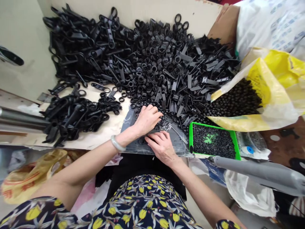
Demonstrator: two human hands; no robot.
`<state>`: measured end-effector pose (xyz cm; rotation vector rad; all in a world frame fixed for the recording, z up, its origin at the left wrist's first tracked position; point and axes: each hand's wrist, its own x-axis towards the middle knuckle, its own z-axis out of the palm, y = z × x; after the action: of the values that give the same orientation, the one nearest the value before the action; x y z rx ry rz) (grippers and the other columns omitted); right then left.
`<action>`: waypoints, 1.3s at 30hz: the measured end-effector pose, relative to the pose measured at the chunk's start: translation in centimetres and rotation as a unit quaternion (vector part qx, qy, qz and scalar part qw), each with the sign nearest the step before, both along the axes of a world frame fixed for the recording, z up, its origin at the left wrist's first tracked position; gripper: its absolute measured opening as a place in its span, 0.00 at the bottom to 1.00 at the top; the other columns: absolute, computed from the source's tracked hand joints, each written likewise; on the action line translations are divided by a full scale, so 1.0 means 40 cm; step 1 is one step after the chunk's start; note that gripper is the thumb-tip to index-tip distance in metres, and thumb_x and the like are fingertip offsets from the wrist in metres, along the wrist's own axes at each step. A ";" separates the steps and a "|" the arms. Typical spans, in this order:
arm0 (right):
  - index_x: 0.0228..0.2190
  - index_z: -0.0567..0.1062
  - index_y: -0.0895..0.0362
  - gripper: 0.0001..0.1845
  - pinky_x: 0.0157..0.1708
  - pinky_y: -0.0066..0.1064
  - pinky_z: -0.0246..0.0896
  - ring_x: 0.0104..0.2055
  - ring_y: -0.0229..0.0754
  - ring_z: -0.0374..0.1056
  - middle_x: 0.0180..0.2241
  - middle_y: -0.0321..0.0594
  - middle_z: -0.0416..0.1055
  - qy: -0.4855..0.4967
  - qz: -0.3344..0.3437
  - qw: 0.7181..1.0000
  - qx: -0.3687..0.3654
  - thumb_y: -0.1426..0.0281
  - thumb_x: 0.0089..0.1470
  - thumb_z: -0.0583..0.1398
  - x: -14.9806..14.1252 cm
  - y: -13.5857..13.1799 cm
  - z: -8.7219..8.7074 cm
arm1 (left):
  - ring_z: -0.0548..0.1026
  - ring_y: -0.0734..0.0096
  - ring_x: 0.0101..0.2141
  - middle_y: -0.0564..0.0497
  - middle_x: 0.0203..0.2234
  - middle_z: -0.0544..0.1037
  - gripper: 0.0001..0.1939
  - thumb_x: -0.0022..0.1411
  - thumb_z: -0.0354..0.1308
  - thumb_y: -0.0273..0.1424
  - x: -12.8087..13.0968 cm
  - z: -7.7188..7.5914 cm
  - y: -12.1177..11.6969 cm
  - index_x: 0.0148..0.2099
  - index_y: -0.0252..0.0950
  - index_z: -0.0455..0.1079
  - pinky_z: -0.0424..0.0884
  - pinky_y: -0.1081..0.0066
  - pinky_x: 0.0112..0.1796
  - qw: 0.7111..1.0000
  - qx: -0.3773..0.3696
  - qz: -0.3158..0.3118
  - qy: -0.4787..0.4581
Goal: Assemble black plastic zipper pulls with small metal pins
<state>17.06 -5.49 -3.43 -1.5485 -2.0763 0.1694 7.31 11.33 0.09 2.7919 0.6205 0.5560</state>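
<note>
The fingers of the left hand (146, 119) are curled down into a small heap of thin metal pins (164, 124), apparently pinching some, though the grasp itself is hidden under the knuckles. The fingers of the right hand (162, 146) lie flat and spread on the dark work mat (133, 144), just near of the pins, holding nothing that can be seen. To pick cleanly, draw one pin at a time from the heap's edge and keep the flat hand pressing the mat so it does not slide. Just right of the mat stands a green tray (190, 136) of small black parts, and beyond it a yellow bag (274, 82) spills more. Far of the hands, black plastic rings (147, 66) and black plastic levers (78, 51) are piled across the pale worktop (107, 127). A grey power tool (262, 173) lies at the near right. The surroundings are cluttered with bags and cardboard.
</note>
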 end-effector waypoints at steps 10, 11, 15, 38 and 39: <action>0.57 0.76 0.47 0.18 0.53 0.42 0.66 0.51 0.46 0.74 0.50 0.42 0.78 0.162 -0.185 0.969 0.012 0.70 0.69 0.58 0.102 -0.088 0.062 | 0.76 0.58 0.47 0.47 0.43 0.83 0.06 0.68 0.62 0.31 0.009 -0.009 0.011 0.46 0.39 0.79 0.64 0.54 0.53 0.980 -0.165 0.012 -0.106; 0.58 0.75 0.48 0.18 0.53 0.41 0.67 0.52 0.46 0.74 0.51 0.43 0.77 0.176 -0.199 0.964 -0.004 0.69 0.70 0.57 0.112 -0.089 0.060 | 0.78 0.60 0.46 0.48 0.44 0.84 0.07 0.67 0.63 0.31 -0.003 0.003 0.003 0.47 0.40 0.79 0.66 0.55 0.54 0.967 -0.215 0.021 -0.133; 0.56 0.75 0.51 0.17 0.51 0.38 0.69 0.47 0.45 0.76 0.47 0.43 0.78 0.149 -0.226 0.961 -0.059 0.67 0.71 0.54 0.143 -0.077 0.049 | 0.81 0.65 0.40 0.50 0.39 0.85 0.08 0.65 0.65 0.33 -0.061 0.048 -0.061 0.46 0.38 0.79 0.74 0.64 0.46 0.905 -0.378 0.058 -0.186; 0.37 0.76 0.54 0.08 0.40 0.33 0.64 0.40 0.43 0.72 0.36 0.40 0.75 -0.030 -0.167 0.980 -0.103 0.67 0.68 0.59 0.129 0.049 0.019 | 0.78 0.66 0.38 0.49 0.37 0.82 0.04 0.71 0.61 0.30 -0.122 -0.082 -0.258 0.46 0.37 0.76 0.67 0.62 0.45 0.975 -0.129 0.071 -0.166; 0.37 0.76 0.54 0.07 0.40 0.33 0.65 0.39 0.43 0.72 0.35 0.39 0.74 -0.013 -0.163 0.981 -0.102 0.67 0.68 0.59 0.130 0.046 0.022 | 0.78 0.66 0.39 0.49 0.37 0.82 0.05 0.71 0.61 0.31 -0.122 -0.081 -0.256 0.46 0.37 0.76 0.66 0.62 0.46 0.976 -0.132 0.069 -0.156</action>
<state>22.24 -3.65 -2.56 -1.9990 -1.8363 0.2466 2.42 1.10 -3.15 2.3619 0.7574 0.8521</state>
